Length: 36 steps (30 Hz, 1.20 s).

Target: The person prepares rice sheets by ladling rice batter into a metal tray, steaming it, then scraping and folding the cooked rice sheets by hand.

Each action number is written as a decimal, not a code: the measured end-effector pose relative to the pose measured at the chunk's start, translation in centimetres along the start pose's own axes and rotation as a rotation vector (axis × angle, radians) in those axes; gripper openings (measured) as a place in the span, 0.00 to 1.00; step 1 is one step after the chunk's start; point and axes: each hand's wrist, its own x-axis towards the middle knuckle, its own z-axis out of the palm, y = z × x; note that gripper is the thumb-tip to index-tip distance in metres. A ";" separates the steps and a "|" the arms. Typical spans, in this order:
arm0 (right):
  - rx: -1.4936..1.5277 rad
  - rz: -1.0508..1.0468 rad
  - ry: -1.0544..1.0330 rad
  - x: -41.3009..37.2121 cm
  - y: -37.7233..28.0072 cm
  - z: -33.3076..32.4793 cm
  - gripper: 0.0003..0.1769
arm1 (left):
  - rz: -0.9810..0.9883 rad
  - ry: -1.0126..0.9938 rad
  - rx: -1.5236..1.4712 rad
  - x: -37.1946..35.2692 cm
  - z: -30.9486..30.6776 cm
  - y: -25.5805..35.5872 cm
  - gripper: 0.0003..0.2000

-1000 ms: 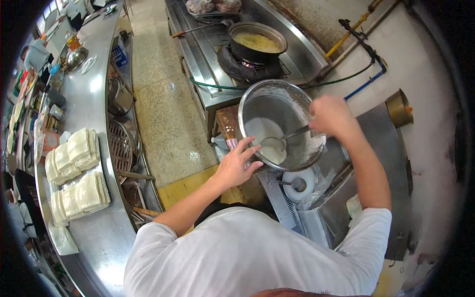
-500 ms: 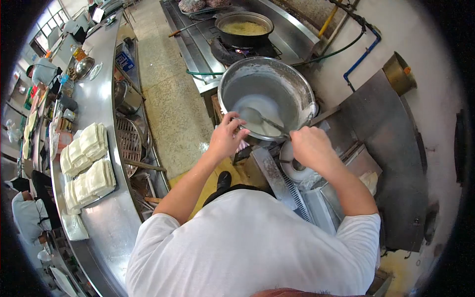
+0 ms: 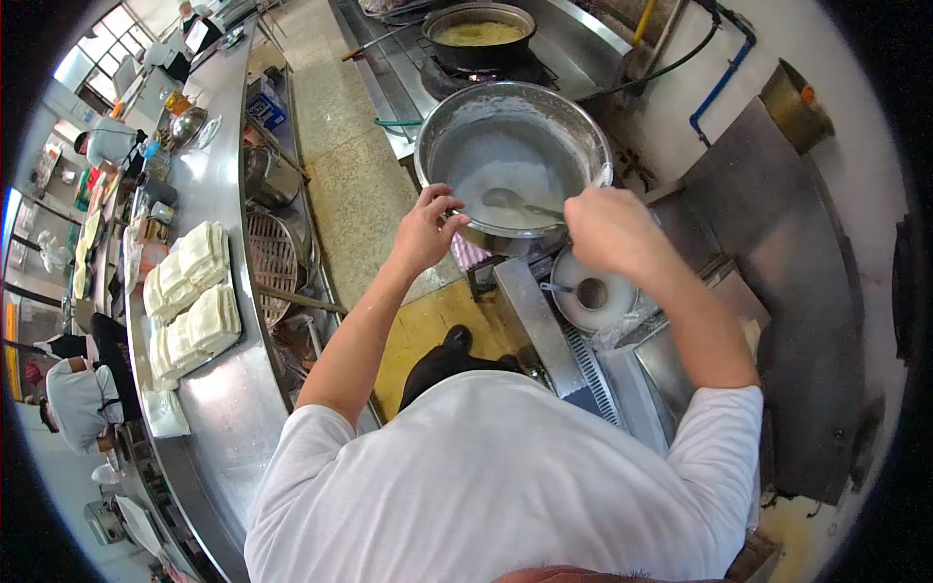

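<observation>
A large metal pot (image 3: 595, 126) with whitish liquid inside stands in front of me. My right hand (image 3: 610, 229) is closed on the handle of a ladle (image 3: 503, 198), whose bowl sits in the liquid near the pot's near side. At the near left of the rim, my left hand (image 3: 428, 231) has its fingers curled over the edge and grips it. A pink checked cloth (image 3: 468, 253) hangs below the rim, beside my left hand.
Behind the pot, a dark wok (image 3: 478, 60) of yellowish liquid sits on the stove. A round pan (image 3: 593, 291) with a small ladle is below my right hand. Stacked white sheets (image 3: 199, 325) lie on the steel counter (image 3: 228, 413) at left. Co-workers (image 3: 83, 394) stand beyond.
The ladle's bowl sits slightly lower in the liquid. The pot appears shifted up and left, and the round pan below my right hand shows more fully.
</observation>
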 end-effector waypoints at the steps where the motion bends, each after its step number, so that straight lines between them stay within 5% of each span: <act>1: -0.010 0.007 -0.001 0.1 -0.5 1.0 0.07 | 0.000 0.009 -0.014 0.0 0.1 0.0 0.16; 4: 0.053 0.131 0.199 1.9 -1.5 6.4 0.07 | 0.021 0.021 -0.036 -0.1 0.0 0.0 0.13; 8: -0.012 0.193 0.203 2.4 -0.7 6.4 0.08 | 0.066 0.028 -0.098 -0.1 0.0 -0.8 0.16; 13: -0.079 0.137 -0.077 1.1 -2.0 -0.6 0.09 | 0.040 0.057 -0.124 -0.2 -0.1 -0.4 0.14; 23: -0.024 0.304 0.073 3.5 -4.0 5.6 0.07 | 0.133 0.060 -0.113 -0.1 0.0 -1.7 0.17; 29: -0.033 0.224 -0.122 1.6 -5.6 -2.2 0.08 | 0.125 0.045 -0.115 0.1 0.1 -1.9 0.17; 36: -0.023 0.353 0.054 3.9 -5.6 5.1 0.09 | 0.129 0.065 -0.154 0.0 0.0 -1.9 0.16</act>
